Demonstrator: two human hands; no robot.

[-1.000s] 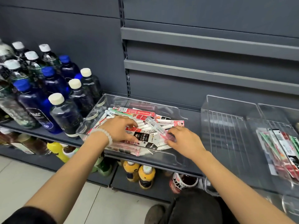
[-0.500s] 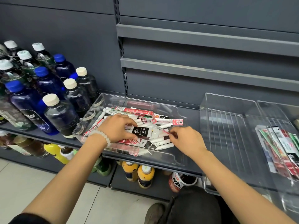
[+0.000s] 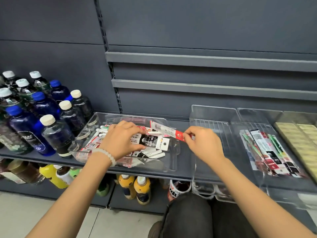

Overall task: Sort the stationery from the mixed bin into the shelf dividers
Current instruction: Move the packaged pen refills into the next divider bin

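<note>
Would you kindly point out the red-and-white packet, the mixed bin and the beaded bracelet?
red-and-white packet [image 3: 167,131]: head view, its middle.
mixed bin [image 3: 173,162]: head view, right front wall.
beaded bracelet [image 3: 107,154]: head view, beads on wrist.

"DM-2018" on black-and-white pack, "0.5" beside it

Dark and blue bottles on grey shelf, yellow juice bottles below, tiled floor

The left hand covers many packs in the clear bin. The print on the packs (black, red and white) is too small to read. The yellow boxes run off the right edge.
</note>
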